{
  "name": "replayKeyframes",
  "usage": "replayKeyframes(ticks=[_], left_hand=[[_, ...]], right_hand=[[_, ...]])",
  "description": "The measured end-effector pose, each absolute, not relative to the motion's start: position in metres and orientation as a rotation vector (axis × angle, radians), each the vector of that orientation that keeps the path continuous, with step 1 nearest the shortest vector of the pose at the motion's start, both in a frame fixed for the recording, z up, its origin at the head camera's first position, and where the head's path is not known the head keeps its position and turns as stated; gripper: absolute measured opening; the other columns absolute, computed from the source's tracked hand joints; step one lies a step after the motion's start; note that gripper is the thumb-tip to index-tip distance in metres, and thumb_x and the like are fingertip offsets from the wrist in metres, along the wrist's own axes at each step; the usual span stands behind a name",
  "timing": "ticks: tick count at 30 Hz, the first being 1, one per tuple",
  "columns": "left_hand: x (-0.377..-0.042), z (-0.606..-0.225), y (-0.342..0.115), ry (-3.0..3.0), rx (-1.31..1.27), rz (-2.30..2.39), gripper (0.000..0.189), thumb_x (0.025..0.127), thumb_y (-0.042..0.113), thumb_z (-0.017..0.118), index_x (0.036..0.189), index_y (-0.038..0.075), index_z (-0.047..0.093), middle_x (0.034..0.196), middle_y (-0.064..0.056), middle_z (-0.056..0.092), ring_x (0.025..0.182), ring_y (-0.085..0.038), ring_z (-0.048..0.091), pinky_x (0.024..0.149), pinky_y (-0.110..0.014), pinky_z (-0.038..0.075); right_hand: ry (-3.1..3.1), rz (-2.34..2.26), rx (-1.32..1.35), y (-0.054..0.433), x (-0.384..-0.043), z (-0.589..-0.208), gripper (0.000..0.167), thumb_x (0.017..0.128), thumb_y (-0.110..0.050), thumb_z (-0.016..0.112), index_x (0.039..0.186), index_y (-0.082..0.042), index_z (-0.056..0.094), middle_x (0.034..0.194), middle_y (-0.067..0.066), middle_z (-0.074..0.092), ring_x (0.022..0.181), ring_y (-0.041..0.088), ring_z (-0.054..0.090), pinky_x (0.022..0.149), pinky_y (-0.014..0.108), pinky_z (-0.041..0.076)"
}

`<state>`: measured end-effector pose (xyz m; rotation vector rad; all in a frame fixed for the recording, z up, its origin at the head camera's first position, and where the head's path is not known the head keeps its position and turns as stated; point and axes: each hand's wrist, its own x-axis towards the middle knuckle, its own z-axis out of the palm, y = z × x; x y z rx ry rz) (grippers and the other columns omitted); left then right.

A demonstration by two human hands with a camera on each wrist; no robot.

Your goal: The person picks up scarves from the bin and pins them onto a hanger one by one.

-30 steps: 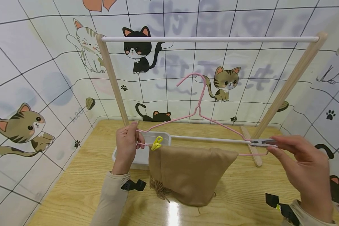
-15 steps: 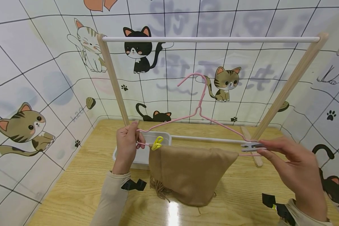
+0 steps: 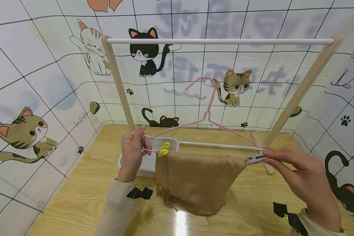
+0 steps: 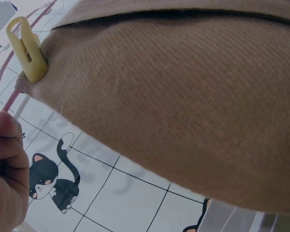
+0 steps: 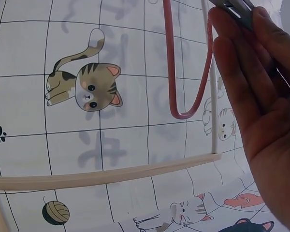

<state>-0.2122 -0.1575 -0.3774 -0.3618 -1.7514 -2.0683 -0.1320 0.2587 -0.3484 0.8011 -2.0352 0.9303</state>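
Observation:
My left hand (image 3: 132,152) grips the left end of a pink wire hanger (image 3: 191,122), its hook pointing up. Over the hanger's lower bar drapes a brown fringed scarf (image 3: 200,180). A yellow clothespin (image 3: 163,149) clips the scarf's left top corner to the bar; the left wrist view shows this clothespin (image 4: 28,50) close up. Between thumb and fingers my right hand (image 3: 306,177) pinches a grey clothespin (image 3: 256,159), its tip right at the scarf's right top corner. The right wrist view catches only part of the grey clothespin (image 5: 237,9) at its top edge.
A drying rack with a white top rail (image 3: 218,41) and wooden legs (image 3: 305,85) stands behind the hanger. Behind my left hand, a white plastic tub (image 3: 174,141) sits on the wooden table (image 3: 85,196). A cat-print sheet (image 3: 188,65) covers the walls.
My right hand has moved left with the grey clothespin, from the hanger's right end to the scarf's right corner. The left hand, hanger and scarf have stayed in place.

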Motion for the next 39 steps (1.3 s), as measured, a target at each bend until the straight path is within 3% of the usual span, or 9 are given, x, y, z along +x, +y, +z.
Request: replayKeyframes(ticks=[9, 19, 26, 30, 39], left_hand=[[-0.2126, -0.3767, -0.1569, -1.736, -0.367, -2.077, 0.057, 0.107, 0.014, 0.046, 0.056, -0.011, 0.036, 0.042, -0.007, 0.053, 0.033, -0.013, 0.048, 0.034, -0.024, 0.034], [-0.2128, -0.3785, -0.1564, -1.731, -0.353, -2.088, 0.058, 0.107, 0.016, 0.047, 0.057, -0.012, 0.038, 0.043, -0.006, 0.054, 0.034, -0.012, 0.049, 0.035, -0.023, 0.036], [-0.2128, -0.3784, -0.1545, -1.723, -0.353, -2.075, 0.06, 0.108, 0.021, 0.049, 0.059, -0.012, 0.039, 0.044, -0.005, 0.055, 0.035, -0.012, 0.051, 0.036, -0.022, 0.038], [-0.213, -0.3791, -0.1535, -1.72, -0.357, -2.068, 0.063, 0.108, 0.026, 0.051, 0.058, -0.011, 0.038, 0.045, -0.006, 0.056, 0.035, -0.013, 0.051, 0.036, -0.023, 0.039], [-0.2145, -0.3819, -0.1507, -1.675, -0.358, -2.07, 0.062, 0.108, 0.022, 0.049, 0.057, -0.011, 0.037, 0.044, -0.004, 0.056, 0.034, -0.011, 0.051, 0.035, -0.023, 0.037]], right_hand=[[-2.095, 0.905, 0.805, 0.2634, -0.1329, -0.3516, 0.042, 0.092, -0.038, 0.065, 0.1, 0.001, 0.08, 0.091, -0.012, 0.072, 0.074, -0.003, 0.057, 0.067, 0.009, 0.043], [-2.214, 0.803, 0.784, 0.2621, -0.1299, -0.3487, 0.045, 0.094, -0.044, 0.059, 0.101, -0.006, 0.081, 0.09, -0.006, 0.074, 0.083, -0.009, 0.061, 0.07, 0.008, 0.045], [-2.244, 0.79, 0.813, 0.2607, -0.1307, -0.3491, 0.014, 0.089, -0.01, 0.076, 0.102, -0.007, 0.081, 0.094, -0.004, 0.075, 0.082, -0.01, 0.062, 0.069, 0.007, 0.049], [-2.23, 0.768, 0.818, 0.2588, -0.1315, -0.3498, 0.019, 0.093, -0.021, 0.07, 0.103, -0.01, 0.081, 0.099, -0.002, 0.077, 0.096, -0.013, 0.063, 0.073, 0.007, 0.051], [-2.238, 0.714, 0.795, 0.2552, -0.1348, -0.3515, 0.055, 0.099, -0.053, 0.05, 0.1, -0.009, 0.082, 0.104, 0.004, 0.078, 0.117, -0.018, 0.054, 0.088, 0.004, 0.046]])
